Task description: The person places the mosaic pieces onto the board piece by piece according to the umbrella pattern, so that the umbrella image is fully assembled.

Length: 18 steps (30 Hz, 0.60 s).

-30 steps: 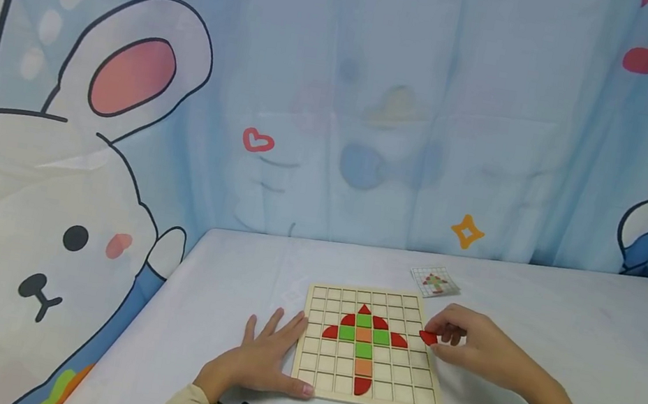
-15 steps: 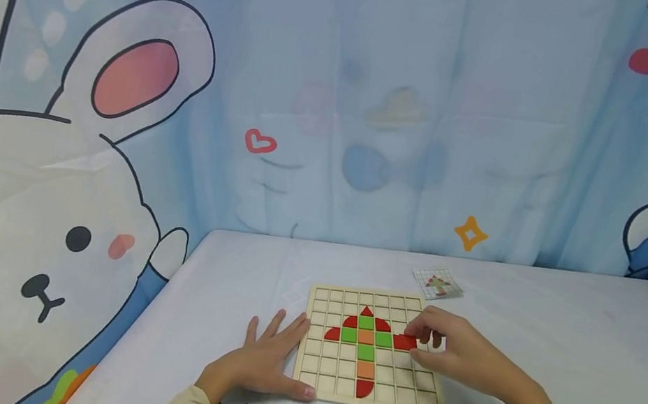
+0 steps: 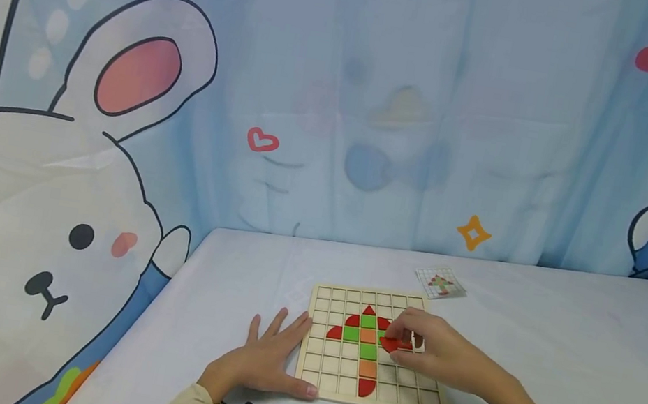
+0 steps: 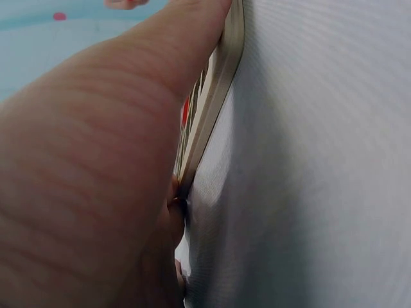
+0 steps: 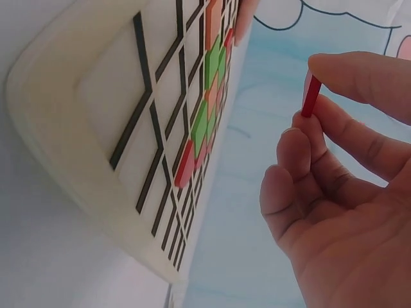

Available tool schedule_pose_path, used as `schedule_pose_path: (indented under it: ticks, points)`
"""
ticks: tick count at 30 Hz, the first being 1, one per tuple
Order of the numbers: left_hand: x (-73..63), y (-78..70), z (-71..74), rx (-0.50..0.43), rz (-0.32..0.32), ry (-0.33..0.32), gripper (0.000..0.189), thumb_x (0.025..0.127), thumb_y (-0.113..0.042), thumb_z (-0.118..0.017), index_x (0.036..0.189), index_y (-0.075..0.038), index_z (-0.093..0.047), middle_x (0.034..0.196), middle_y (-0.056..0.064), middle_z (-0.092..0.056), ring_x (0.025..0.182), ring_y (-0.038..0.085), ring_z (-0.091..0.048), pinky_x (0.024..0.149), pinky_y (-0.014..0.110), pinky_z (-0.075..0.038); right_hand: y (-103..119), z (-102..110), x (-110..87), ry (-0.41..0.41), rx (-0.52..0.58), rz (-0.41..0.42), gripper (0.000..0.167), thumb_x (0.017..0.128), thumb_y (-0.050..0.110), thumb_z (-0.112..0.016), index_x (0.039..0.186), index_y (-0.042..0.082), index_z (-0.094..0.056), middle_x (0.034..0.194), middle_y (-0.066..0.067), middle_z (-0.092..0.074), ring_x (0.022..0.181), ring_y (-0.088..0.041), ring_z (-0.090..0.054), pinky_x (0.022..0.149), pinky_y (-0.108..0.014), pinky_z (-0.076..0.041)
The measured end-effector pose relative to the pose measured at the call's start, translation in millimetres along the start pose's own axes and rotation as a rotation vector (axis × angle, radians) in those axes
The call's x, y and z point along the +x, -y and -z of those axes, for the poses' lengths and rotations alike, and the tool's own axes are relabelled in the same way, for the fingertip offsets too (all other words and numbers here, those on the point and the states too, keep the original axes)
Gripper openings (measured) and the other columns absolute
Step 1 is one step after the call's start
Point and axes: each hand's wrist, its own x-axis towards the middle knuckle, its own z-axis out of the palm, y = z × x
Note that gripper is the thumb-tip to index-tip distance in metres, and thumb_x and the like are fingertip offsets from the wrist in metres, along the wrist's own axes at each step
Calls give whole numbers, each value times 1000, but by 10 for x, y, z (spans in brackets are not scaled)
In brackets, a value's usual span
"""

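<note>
A square wooden grid board (image 3: 405,393) lies on the table, with red, green and orange tiles set in it in a cross shape. My left hand (image 3: 267,362) is spread flat at its left side, fingertips at the edge and the thumb at the near left corner. Over the board, my right hand (image 3: 453,353) pinches a red tile (image 5: 311,93) between thumb and index finger. In the right wrist view that tile is held on edge, apart from the board. The hand covers part of the cross's right arm in the head view.
A small card (image 3: 440,283) printed with a similar coloured pattern lies behind the board's far right corner. White cloth (image 3: 563,339) covers the table. A blue cartoon curtain (image 3: 329,90) hangs behind it.
My right hand has moved left with the red tile, from beyond the board's right edge to over the cross's right arm. My left hand stays at the board's left side.
</note>
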Motion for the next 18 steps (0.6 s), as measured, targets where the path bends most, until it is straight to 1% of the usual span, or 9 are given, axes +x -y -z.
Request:
schedule_pose_path:
  ticks: [3, 6, 8, 13, 18]
  points:
    - [9, 5, 1, -7, -1, 3, 122, 84, -75, -77, 173, -15, -20, 180, 0, -13, 164, 36, 2, 122, 71, 8, 35, -49, 37, 15, 5, -28, 17, 96, 15, -83, 110, 14, -74, 102, 11, -63, 96, -22, -61, 81, -33, -57]
    - [10, 15, -3, -15, 1, 5, 122, 84, -75, -76, 173, -16, -20, 180, -1, -13, 164, 35, 3, 122, 70, 9, 63, -98, 77, 22, -2, -26, 18, 95, 16, -84, 110, 15, -74, 104, 11, -63, 99, -22, -61, 86, -36, -58]
    - [10, 17, -4, -17, 5, 4, 121, 84, -75, -76, 173, -16, -20, 180, -1, -13, 164, 34, 3, 122, 70, 9, 80, -128, 96, 26, -7, -9, 17, 96, 16, -83, 111, 15, -74, 106, 12, -63, 101, -22, -62, 89, -38, -58]
    - [5, 10, 5, -11, 3, 3, 121, 84, -75, -76, 173, -15, -20, 180, -1, -13, 164, 35, 3, 121, 71, 8, 126, -205, 141, 43, 4, 6, 16, 96, 17, -83, 108, 18, -73, 105, 12, -63, 100, -22, -62, 89, -40, -57]
    - [-3, 2, 15, -7, -9, 2, 121, 85, -74, -75, 173, -14, -20, 180, 0, -13, 164, 36, 3, 121, 72, 8, 165, -293, 179, 72, 13, 2, 14, 95, 18, -83, 105, 19, -73, 105, 13, -63, 101, -17, -61, 90, -40, -57]
